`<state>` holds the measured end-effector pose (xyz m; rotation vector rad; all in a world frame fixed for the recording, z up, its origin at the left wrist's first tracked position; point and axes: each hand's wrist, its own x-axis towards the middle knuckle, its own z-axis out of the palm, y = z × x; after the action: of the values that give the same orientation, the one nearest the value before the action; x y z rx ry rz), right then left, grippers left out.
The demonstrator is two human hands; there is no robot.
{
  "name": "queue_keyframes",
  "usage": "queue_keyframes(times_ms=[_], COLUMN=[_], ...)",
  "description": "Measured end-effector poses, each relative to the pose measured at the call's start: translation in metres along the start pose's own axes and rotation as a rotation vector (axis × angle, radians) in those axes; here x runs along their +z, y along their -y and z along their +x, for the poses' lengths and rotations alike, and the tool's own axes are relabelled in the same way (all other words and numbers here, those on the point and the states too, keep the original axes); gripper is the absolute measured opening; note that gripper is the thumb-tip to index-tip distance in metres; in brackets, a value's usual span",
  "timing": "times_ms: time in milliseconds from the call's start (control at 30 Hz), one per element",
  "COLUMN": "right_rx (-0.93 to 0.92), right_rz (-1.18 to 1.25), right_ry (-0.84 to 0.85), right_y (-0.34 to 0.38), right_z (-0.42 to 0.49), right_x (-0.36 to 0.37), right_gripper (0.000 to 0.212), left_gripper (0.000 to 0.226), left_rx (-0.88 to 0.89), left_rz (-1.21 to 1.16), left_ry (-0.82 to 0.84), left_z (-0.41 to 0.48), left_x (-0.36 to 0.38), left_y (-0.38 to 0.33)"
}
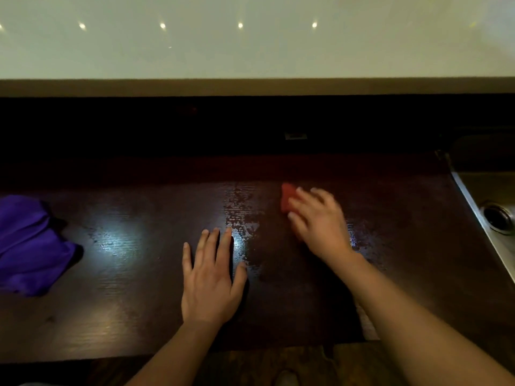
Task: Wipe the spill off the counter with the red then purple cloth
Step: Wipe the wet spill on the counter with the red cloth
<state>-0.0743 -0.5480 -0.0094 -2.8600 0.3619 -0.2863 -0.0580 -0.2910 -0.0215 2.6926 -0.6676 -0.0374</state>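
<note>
My right hand (pixel 317 221) presses down on the red cloth (pixel 287 197), which shows only as a small red patch past my fingertips; the hand is motion-blurred. A wet, streaky spill (pixel 241 215) glistens on the dark wooden counter (pixel 125 288) just left of that hand. My left hand (pixel 211 277) lies flat on the counter with fingers spread, its fingertips at the spill's near edge, holding nothing. The purple cloth (pixel 30 246) lies crumpled at the far left of the counter, apart from both hands.
A steel sink (pixel 490 207) with a round drain sits at the right end of the counter. A dark back panel rises behind the counter, with a pale ledge above it. The counter's front edge runs below my forearms.
</note>
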Motion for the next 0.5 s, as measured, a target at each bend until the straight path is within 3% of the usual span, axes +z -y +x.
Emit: queue_keyframes(times_ms=[67, 100, 233, 267, 333, 400, 467, 500], right_rx=[0.232, 0.213, -0.331, -0.38, -0.201, 0.187, 0.478, 0.549], right_rz=[0.03, 0.029, 0.057, 0.103, 0.357, 0.771, 1.093, 1.14], right_ry=[-0.016, -0.013, 0.067, 0.1, 0.093, -0.022, 0.021, 0.074], right_y=[0.016, 0.03, 0.076, 0.073, 0.063, 0.05, 0.037, 0.031], right_z=[0.023, 0.022, -0.046, -0.055, -0.052, -0.036, -0.021, -0.017], right_x=[0.003, 0.007, 0.016, 0.011, -0.003, -0.023, -0.035, -0.038], right_gripper=[0.035, 0.033, 0.031, 0.031, 0.028, 0.021, 0.016, 0.017], left_gripper=[0.065, 0.065, 0.064, 0.063, 0.062, 0.063, 0.063, 0.063], left_rx=[-0.002, 0.001, -0.004, -0.003, -0.002, -0.001, -0.002, -0.003], left_rz=[0.009, 0.009, 0.005, 0.004, -0.011, -0.012, -0.004, -0.003], left_ry=[0.001, 0.001, 0.001, 0.001, -0.003, 0.0, -0.001, -0.001], left_z=[0.0, 0.0, 0.0, 0.0, -0.001, 0.0, 0.0, -0.001], left_x=[0.001, 0.001, 0.001, 0.001, 0.001, 0.0, -0.001, -0.001], left_y=[0.0, 0.0, 0.001, 0.001, 0.001, 0.0, -0.001, -0.001])
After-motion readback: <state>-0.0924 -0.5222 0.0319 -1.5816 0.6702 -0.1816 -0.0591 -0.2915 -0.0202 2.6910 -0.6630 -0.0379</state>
